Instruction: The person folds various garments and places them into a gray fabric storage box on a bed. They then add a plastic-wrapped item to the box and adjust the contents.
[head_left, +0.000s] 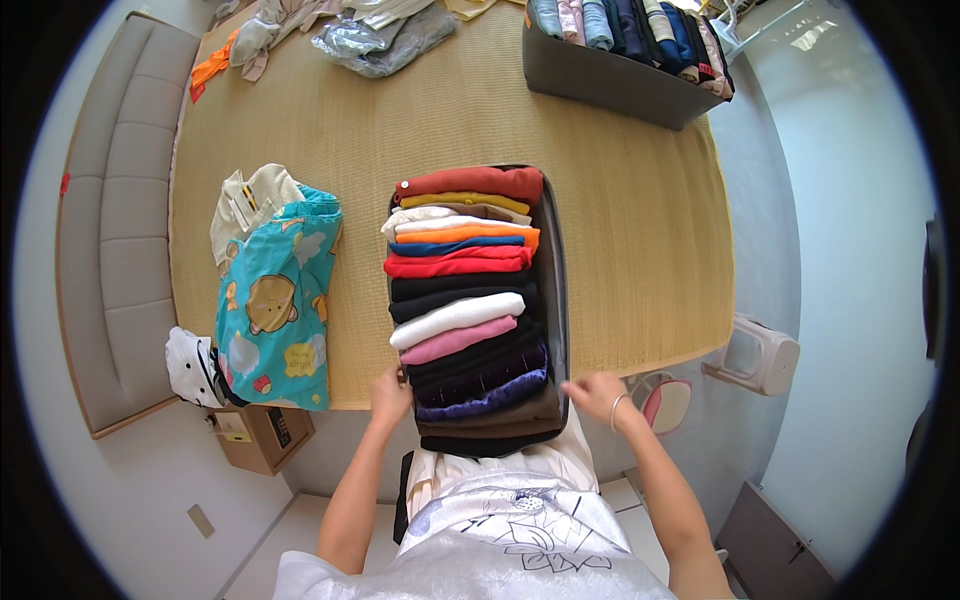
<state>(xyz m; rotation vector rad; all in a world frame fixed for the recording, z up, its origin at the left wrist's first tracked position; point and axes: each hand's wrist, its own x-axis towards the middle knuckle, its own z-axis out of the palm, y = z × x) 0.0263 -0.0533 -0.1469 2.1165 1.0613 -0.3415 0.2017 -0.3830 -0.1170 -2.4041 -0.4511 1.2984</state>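
Observation:
A grey fabric storage box (556, 262) packed with a row of folded clothes lies before me, its near end at the bed's edge against my body. From far to near the clothes run from a rust-red garment (472, 182) through orange, red (457, 261) and black ones to a white one (457, 320), a pink one (459, 340), a purple velvety one (484, 395) and brown and black ones. My left hand (391, 396) grips the box's left wall near the front. At the right wall, my right hand (598, 395) has its fingers curled at the rim; the fingertips' hold is unclear.
Woven mat (637, 225) covers the bed. Left lie a turquoise bear-print cloth (274, 300) and a white cap-like item (189, 367). A second filled grey box (615, 86) stands at the far right; a plastic-wrapped garment (386, 41) lies beyond. A stool (757, 356) stands right, a brown safe (262, 439) left.

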